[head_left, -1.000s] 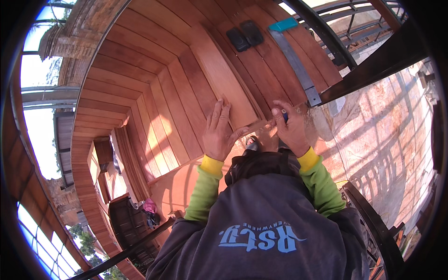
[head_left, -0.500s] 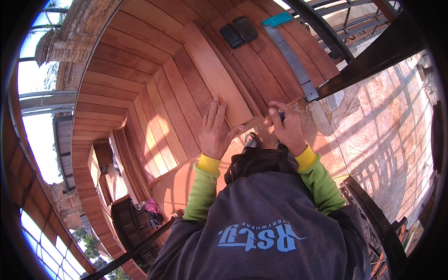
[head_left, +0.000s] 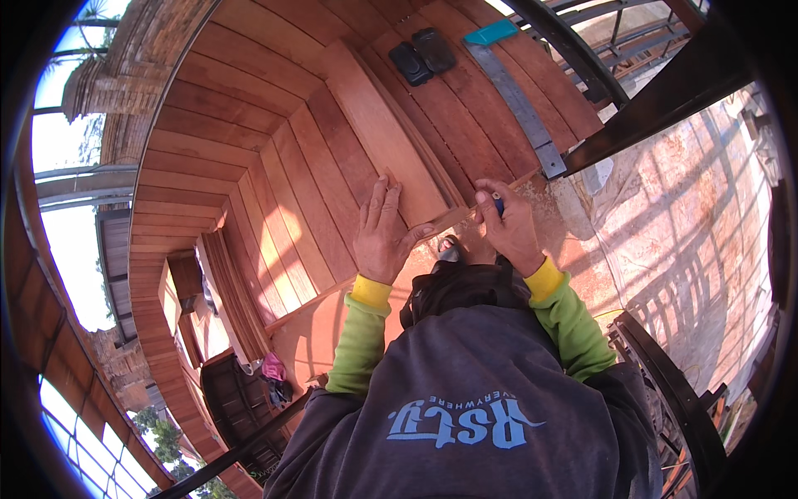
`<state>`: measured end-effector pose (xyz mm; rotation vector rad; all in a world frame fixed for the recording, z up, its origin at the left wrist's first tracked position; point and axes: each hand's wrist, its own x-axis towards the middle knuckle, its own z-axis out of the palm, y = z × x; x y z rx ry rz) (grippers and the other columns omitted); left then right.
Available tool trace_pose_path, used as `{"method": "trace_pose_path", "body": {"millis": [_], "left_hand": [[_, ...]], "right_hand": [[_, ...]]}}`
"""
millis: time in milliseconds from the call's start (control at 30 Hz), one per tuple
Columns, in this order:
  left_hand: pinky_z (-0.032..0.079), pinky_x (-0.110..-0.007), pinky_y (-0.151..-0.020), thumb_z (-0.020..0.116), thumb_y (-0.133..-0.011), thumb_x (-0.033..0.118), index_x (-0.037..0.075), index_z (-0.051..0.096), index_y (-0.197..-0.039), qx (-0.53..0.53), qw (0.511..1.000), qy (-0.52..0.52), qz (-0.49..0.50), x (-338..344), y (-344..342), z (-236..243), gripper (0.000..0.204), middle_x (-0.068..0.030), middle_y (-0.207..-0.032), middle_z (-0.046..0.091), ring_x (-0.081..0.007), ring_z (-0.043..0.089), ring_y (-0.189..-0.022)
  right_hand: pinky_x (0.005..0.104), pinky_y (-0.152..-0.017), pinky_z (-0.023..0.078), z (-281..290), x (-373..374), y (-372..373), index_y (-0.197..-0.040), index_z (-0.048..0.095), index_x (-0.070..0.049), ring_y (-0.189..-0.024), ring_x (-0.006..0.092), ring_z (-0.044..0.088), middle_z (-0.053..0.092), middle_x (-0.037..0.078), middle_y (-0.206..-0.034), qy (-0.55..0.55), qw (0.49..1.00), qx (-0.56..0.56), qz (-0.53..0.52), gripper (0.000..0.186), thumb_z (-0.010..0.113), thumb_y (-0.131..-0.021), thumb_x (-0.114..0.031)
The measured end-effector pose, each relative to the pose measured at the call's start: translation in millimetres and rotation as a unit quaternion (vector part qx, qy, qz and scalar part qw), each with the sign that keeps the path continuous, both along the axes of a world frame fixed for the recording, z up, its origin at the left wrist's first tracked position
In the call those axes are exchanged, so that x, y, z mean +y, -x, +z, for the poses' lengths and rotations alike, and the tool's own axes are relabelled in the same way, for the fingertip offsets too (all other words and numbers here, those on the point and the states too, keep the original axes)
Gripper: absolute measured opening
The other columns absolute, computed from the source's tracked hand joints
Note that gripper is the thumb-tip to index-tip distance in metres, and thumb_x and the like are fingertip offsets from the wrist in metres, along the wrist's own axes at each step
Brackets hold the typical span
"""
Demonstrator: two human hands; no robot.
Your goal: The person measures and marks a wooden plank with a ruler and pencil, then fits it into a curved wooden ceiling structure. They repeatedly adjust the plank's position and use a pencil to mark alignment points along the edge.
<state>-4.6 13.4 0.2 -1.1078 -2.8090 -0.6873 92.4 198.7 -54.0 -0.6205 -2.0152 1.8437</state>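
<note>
A loose reddish-brown plank (head_left: 378, 125) lies on the wooden boards, its near end toward me. My left hand (head_left: 384, 231) rests at the left side of that end, fingers stretched out and thumb reaching along the end edge. By the right corner of the plank, my right hand (head_left: 509, 224) is closed with a short dark blue pencil (head_left: 498, 203) between its fingers; most of the pencil is hidden by the hand. Farther right, a try square with a metal blade (head_left: 515, 104) and a turquoise handle (head_left: 490, 33) lies across the boards.
Two black cases (head_left: 422, 56) lie on the boards beyond the plank. A dark metal beam (head_left: 657, 108) crosses at the right, above a dusty floor (head_left: 665, 249). More planks (head_left: 237, 291) are stacked at the left, near a dark slatted chair (head_left: 241, 407) and a pink item (head_left: 273, 366).
Both hands stay nearly in place; my left hand keeps its place at the plank's end and my right hand still holds the pencil. The view shifts very slightly.
</note>
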Motion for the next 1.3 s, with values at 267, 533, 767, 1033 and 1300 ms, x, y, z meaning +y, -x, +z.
{"method": "trace_pose_path", "body": {"millis": [267,533,767,1033,1300], "left_hand": [[0.040,-0.041,-0.105,0.079,-0.068,0.038,0.001,0.050,-0.132,0.007,1.000,0.005,0.001,-1.0,0.5,-3.3,0.079,-0.0157,-0.144,0.043,-0.0325,0.043,-0.131],[0.040,-0.040,-0.105,0.080,-0.067,0.036,0.001,0.050,-0.132,0.009,1.000,0.004,0.000,-1.2,0.7,-3.5,0.080,-0.0160,-0.143,0.043,-0.0330,0.043,-0.130],[0.041,-0.040,-0.105,0.081,-0.066,0.034,0.001,0.050,-0.132,0.011,1.000,0.011,0.001,-0.9,0.8,-3.9,0.079,-0.0159,-0.143,0.043,-0.0332,0.044,-0.130],[0.042,-0.041,-0.103,0.081,-0.064,0.037,0.000,0.052,-0.129,0.014,1.000,0.014,0.000,0.3,-0.4,-0.7,0.080,-0.0178,-0.141,0.045,-0.0355,0.047,-0.126],[0.039,-0.043,-0.103,0.074,-0.074,0.042,-0.001,0.052,-0.129,0.004,0.999,0.003,-0.039,-3.0,13.3,7.5,0.073,-0.0205,-0.139,0.045,-0.0388,0.046,-0.126]], "right_hand": [[0.0293,-0.055,0.048,1.2,-1.3,-0.5,-0.109,0.060,0.001,-0.057,0.0149,0.063,0.061,0.009,-0.061,-0.004,1.000,0.000,0.002,0.025,0.059,-0.094,-0.019],[0.0295,-0.054,0.048,1.6,-2.9,-0.2,-0.109,0.060,0.001,-0.057,0.0155,0.064,0.062,0.009,-0.061,-0.002,1.000,-0.008,0.003,0.025,0.058,-0.094,-0.019],[0.0296,-0.054,0.048,2.1,-3.0,-0.1,-0.109,0.060,0.001,-0.057,0.0160,0.064,0.062,0.009,-0.061,-0.010,1.000,-0.011,0.002,0.024,0.058,-0.094,-0.017],[0.0319,-0.056,0.048,4.3,-4.9,3.8,-0.108,0.060,0.001,-0.057,0.0183,0.063,0.061,0.009,-0.060,-0.019,1.000,0.001,0.010,0.023,0.058,-0.093,-0.017],[0.0299,-0.054,0.047,-1.3,-6.5,8.3,-0.111,0.059,0.000,-0.054,0.0147,0.060,0.059,0.008,-0.059,-0.023,1.000,0.015,0.006,0.023,0.058,-0.092,-0.014]]}}
